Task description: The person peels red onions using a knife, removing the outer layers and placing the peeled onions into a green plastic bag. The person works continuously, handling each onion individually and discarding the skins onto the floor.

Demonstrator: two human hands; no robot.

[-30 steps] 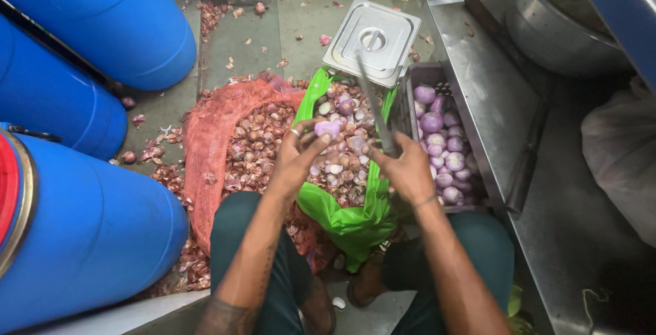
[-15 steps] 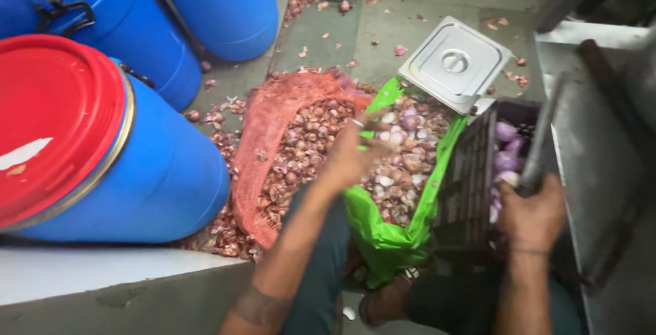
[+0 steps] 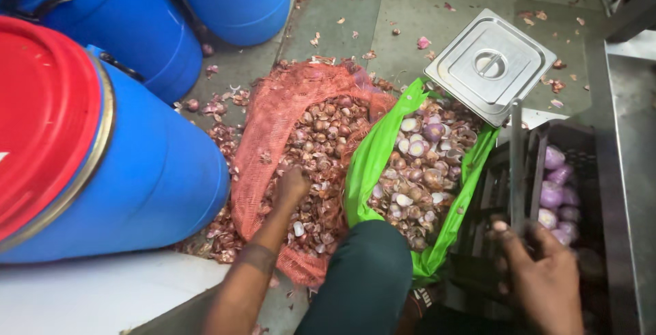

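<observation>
My left hand (image 3: 292,186) reaches down into a red mesh sack (image 3: 273,119) of small unpeeled onions (image 3: 321,130) on the floor; its fingers are buried among them, so what they hold is hidden. My right hand (image 3: 540,277) grips the handle of a long knife (image 3: 516,164) whose blade points up over a dark crate (image 3: 502,191) with peeled purple onions (image 3: 557,188). Between the hands lies a green plastic bag (image 3: 372,164) filled with onion peels and cut ends (image 3: 424,171). My knee in dark green trousers (image 3: 365,280) is below it.
Blue plastic drums stand at the left, the nearest (image 3: 147,171) with a red lid (image 3: 41,123), another (image 3: 236,0) behind. A square steel lid (image 3: 489,65) lies past the green bag. A steel counter (image 3: 632,143) runs along the right. Onion skins litter the tiled floor (image 3: 383,27).
My left hand moved from the green bag to the red mesh sack on the left. My view swung left and down. The right hand stays by the crate with the knife.
</observation>
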